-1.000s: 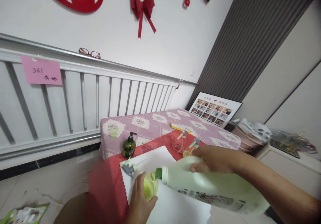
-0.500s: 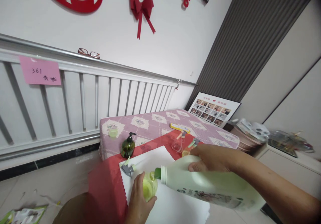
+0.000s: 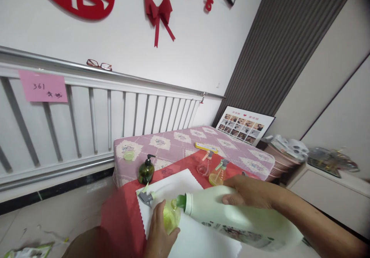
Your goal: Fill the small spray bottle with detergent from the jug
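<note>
My left hand is wrapped round a small clear spray bottle without its head; yellow-green liquid shows inside. My right hand grips a big pale green jug, tipped on its side with the green spout at the small bottle's mouth. I cannot make out a stream between them. A grey and green spray head lies on the white cloth, left of the bottle. Behind it stands a dark green pump bottle.
Two more clear spray bottles, one with a pinkish head and one with yellow liquid, stand on the red cloth. A yellow-edged case and a pale green lid-like piece lie on the patterned cover.
The view has shifted slightly. The jug and my right hand sit a little lower, uncovering more of the bottle with yellow liquid. Both hands keep their holds.
</note>
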Demonstrator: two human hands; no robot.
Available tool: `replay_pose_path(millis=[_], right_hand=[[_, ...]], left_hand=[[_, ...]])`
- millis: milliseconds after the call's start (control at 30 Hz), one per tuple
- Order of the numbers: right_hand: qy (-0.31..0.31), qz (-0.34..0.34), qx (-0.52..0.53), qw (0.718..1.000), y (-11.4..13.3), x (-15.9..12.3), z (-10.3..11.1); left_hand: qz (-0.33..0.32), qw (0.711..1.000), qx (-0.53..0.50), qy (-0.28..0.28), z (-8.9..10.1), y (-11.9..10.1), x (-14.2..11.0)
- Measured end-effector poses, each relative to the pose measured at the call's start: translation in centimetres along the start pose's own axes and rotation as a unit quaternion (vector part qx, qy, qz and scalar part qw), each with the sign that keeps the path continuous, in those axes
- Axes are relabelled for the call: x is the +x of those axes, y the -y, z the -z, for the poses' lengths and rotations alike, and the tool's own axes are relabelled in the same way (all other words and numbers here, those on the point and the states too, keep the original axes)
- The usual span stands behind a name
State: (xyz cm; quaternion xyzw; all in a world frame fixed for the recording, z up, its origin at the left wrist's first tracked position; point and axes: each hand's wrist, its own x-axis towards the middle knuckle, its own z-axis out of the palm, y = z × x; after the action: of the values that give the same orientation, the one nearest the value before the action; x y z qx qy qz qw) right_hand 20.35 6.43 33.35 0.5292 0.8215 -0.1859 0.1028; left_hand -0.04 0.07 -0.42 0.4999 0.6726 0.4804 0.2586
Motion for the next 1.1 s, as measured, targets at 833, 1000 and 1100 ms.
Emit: replay_pose_path(millis=[833, 1000, 1100], right_hand=[[-0.436, -0.059, 0.392, 0.808, -7.6, 8.3, -19.1], [-0.411, -0.055, 0.413, 0.811, -9.3, 8.2, -21.7], [-0.392, -0.072, 0.426, 0.812, -10.1, 7.5, -22.2]], left_hand=[[-0.010, 0.995, 0.070, -0.073, -1.7, 2.1, 0.5], [0.009, 0.995, 0.081, -0.049, -1.2, 1.6, 0.5], [0.013, 0.996, 0.075, -0.043, -1.1, 1.5, 0.4]])
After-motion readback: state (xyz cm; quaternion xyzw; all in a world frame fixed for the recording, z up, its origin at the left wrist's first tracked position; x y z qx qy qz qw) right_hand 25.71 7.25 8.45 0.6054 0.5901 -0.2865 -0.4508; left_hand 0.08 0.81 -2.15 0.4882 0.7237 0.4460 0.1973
